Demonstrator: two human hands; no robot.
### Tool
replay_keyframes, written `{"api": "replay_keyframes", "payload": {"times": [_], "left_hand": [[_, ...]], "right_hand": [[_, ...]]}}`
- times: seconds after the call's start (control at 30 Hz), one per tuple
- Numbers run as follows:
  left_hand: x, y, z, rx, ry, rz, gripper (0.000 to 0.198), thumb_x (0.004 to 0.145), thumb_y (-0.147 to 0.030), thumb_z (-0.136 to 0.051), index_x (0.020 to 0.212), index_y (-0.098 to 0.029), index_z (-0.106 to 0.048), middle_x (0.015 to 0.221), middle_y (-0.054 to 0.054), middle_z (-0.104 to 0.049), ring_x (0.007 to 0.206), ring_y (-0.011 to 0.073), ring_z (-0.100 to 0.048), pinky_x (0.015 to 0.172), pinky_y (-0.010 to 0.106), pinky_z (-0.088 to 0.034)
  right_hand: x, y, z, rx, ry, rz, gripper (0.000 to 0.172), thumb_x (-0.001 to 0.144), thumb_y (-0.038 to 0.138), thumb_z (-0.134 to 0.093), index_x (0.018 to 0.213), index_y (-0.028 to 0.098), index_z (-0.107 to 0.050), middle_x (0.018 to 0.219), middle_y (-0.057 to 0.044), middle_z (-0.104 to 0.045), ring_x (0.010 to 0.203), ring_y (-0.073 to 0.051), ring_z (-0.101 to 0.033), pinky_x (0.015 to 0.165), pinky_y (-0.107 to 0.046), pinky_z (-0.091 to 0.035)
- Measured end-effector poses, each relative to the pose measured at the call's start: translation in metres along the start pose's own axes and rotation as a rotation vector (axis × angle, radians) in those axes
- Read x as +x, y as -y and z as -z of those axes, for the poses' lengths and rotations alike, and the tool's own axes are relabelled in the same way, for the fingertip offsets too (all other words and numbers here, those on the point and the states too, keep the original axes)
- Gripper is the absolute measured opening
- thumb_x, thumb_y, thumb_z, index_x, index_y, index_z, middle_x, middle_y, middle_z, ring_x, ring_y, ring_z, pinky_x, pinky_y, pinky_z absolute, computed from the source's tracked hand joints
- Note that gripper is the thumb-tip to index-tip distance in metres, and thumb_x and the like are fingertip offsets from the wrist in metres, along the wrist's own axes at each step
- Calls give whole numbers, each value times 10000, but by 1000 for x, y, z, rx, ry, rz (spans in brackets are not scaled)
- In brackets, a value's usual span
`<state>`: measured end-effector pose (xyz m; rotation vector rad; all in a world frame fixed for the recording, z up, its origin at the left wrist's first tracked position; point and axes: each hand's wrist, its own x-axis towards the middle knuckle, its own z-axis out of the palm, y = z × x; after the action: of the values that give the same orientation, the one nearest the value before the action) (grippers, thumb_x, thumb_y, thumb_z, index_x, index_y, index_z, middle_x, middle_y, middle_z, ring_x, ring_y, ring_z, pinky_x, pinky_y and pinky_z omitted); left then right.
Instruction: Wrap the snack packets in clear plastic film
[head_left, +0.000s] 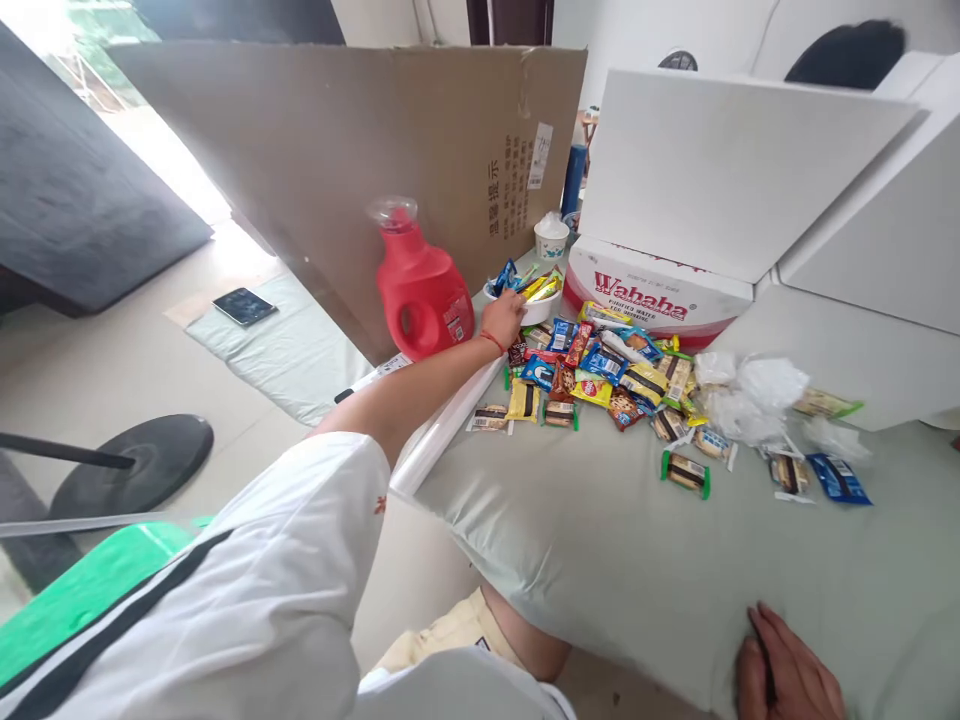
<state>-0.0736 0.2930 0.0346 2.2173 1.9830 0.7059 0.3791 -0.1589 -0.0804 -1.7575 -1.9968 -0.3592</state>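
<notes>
Head view: cardboard sheet (337,150) stands behind the pale green tabletop (600,540). Wahaha box (652,295) at far edge; red detergent bottle (420,285) just beside far left corner. Snack packets (600,370) heaped mid-tabletop. White bowl (541,308) of packets near left edge, left hand (504,318) at its rim, fingers curled, grasp unclear. Right hand (787,675) flat, released, at near edge. Risk: a shove likely tips the bowl over that edge.

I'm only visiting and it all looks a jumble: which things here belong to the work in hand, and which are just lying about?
In hand: left hand at the white bowl of packets; snack packets strewn on the table; right hand resting on the table.
Lying about: red bottle, Wahaha box, phone, plastic bags, cardboard sheet.
</notes>
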Motion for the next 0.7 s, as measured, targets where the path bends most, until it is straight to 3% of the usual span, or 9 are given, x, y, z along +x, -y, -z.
{"api": "replay_keyframes", "payload": {"times": [0.2, 0.27, 0.33, 0.4, 0.47, 0.57, 0.63, 0.7], "left_hand": [[-52, -32, 59, -65, -115, -141, 336, 1002, -285, -457, 1206, -206, -712, 1258, 111, -666, 1162, 262, -626, 1010, 351, -473], [-70, -50, 76, -190, -169, -221, 307, 1002, -315, -486, 1169, -218, -724, 1232, 98, -668, 1143, 246, -630, 1012, 337, -478], [-82, -73, 86, -384, -197, -213, 240, 968, -324, -580, 1127, -218, -726, 1192, 78, -667, 1059, 220, -649, 961, 315, -506], [-85, -100, 86, -668, -201, -94, 181, 921, -283, -668, 1076, -200, -709, 1105, 49, -659, 851, 161, -642, 777, 268, -531], [-78, -129, 78, -1039, -180, 72, 100, 934, -236, -668, 1015, -178, -675, 931, 9, -626, 644, 89, -545, 588, 206, -459], [-60, -163, 55, -1587, -17, 422, 92, 980, -211, -644, 904, -171, -610, 697, -55, -490, 484, 26, -383, 459, 131, -305], [-50, -177, 38, -1789, 82, 645, 151, 991, -193, -632, 864, -177, -552, 639, -78, -428, 441, 13, -350, 424, 100, -255], [-44, -185, 24, -1860, 151, 754, 162, 1004, -169, -596, 865, -183, -514, 621, -83, -419, 419, 14, -360, 396, 84, -238]], "right_hand": [[11, 19, 4, 51, -80, -112, 455, 1063, 417, -425, 1236, 106, -708, 1237, -189, -729, 1123, -312, -663, 1011, -491, -505], [11, 23, 5, 74, -73, -153, 460, 1062, 426, -426, 1224, 110, -719, 1241, -181, -731, 1123, -313, -658, 1015, -494, -503], [11, 24, 5, 88, -76, -179, 459, 1058, 427, -434, 1219, 111, -725, 1243, -172, -734, 1123, -316, -658, 1017, -496, -505], [10, 23, 3, 96, -92, -189, 461, 1056, 426, -436, 1208, 104, -730, 1242, -174, -735, 1130, -320, -658, 1021, -501, -505], [9, 23, 2, 99, -102, -181, 466, 1060, 424, -428, 1199, 99, -731, 1238, -180, -734, 1137, -322, -657, 1025, -506, -500], [9, 21, 1, 75, -97, -157, 460, 1066, 411, -419, 1199, 98, -728, 1234, -181, -735, 1131, -318, -652, 1009, -494, -503], [9, 21, 1, 52, -93, -144, 447, 1067, 395, -421, 1208, 96, -721, 1230, -178, -736, 1122, -314, -647, 986, -478, -514], [9, 21, 1, 44, -95, -134, 440, 1069, 385, -422, 1219, 91, -712, 1227, -179, -735, 1121, -310, -642, 979, -471, -517]]}}
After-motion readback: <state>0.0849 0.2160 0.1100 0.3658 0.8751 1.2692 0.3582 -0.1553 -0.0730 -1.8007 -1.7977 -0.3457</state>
